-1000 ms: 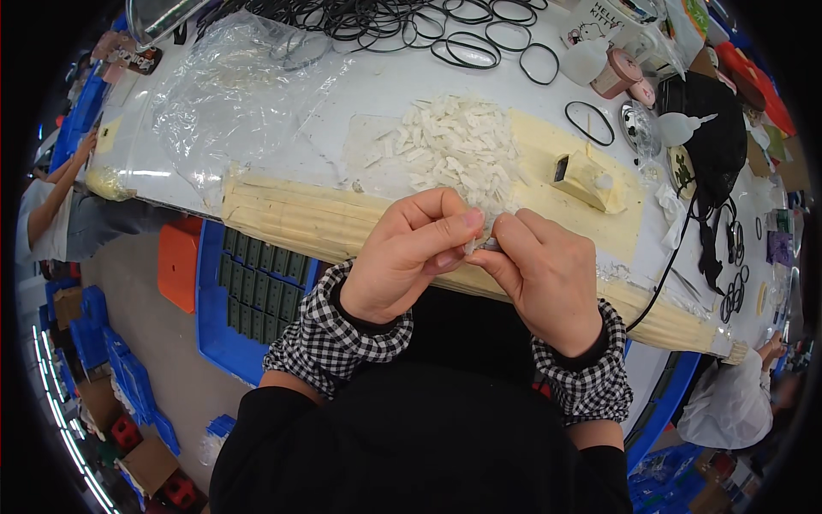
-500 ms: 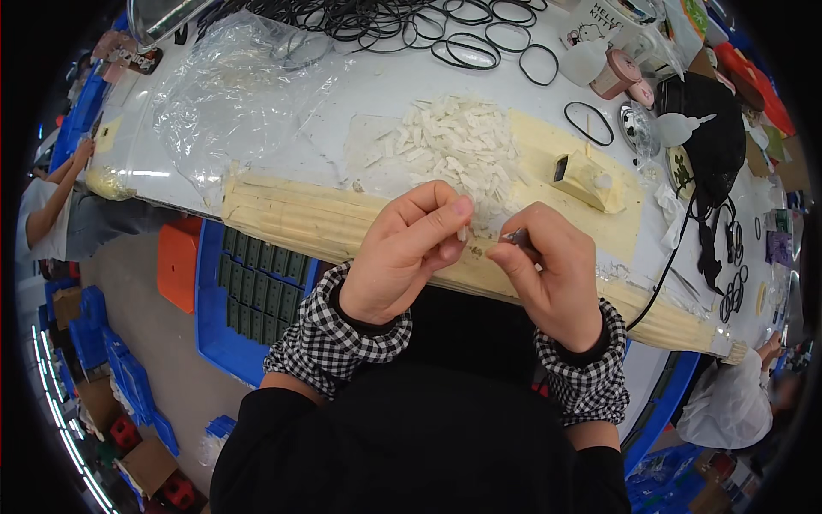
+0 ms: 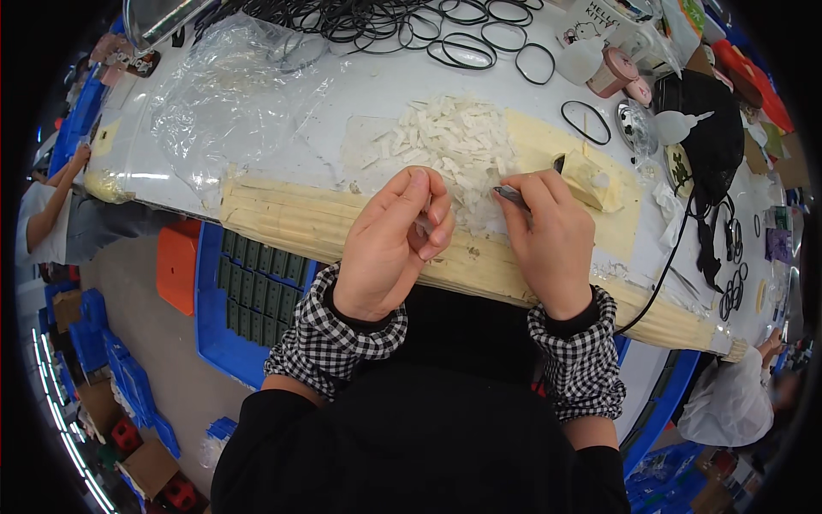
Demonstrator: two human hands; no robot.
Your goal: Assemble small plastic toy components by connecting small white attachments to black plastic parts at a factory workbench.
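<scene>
My left hand [image 3: 390,244] is closed, fingers curled in, and a small whitish piece [image 3: 424,224] shows between them, mostly hidden. In my right hand [image 3: 552,240] a short, dark grey metal tool [image 3: 511,195] is pinched between thumb and fingers, its tip pointing up and left. Most of that tool is covered, so its kind does not show. Just beyond both hands, a heap of small white strips [image 3: 454,137] lies on the white table [image 3: 360,94]. The two hands are apart, above the yellow-taped table edge [image 3: 471,267].
A tape-wrapped yellow block [image 3: 592,182] stands right of the heap. Black rubber rings [image 3: 462,51] lie at the back, near a clear plastic bag [image 3: 227,111]. Below the table, a blue crate [image 3: 205,321] holds dark green parts [image 3: 265,295]. Other people sit at both ends.
My right hand has moved slightly up, turning more palm-down with the tool over the heap's edge. My left hand has shifted a little left and up, its fingers curling further in.
</scene>
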